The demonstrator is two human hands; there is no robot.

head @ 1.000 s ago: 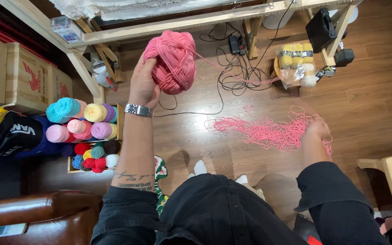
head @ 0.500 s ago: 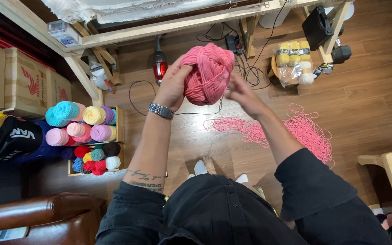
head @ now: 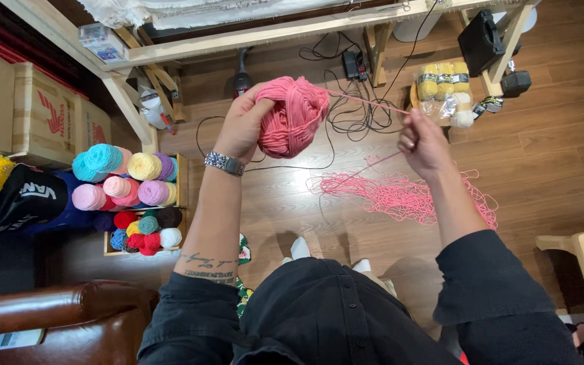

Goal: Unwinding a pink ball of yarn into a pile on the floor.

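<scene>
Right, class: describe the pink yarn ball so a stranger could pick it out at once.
Find the wooden floor below the long wooden table. Above it, the left hand holds up the pink ball. Unlike the loose pink heap on the floor, it is wound tight, with a strand running to the right hand.

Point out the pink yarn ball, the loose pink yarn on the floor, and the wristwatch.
pink yarn ball (head: 293, 116), head view, middle of the wound ball.
loose pink yarn (head: 400, 197), head view, centre of the tangled heap.
wristwatch (head: 224, 162), head view, metal band on left wrist.
</scene>
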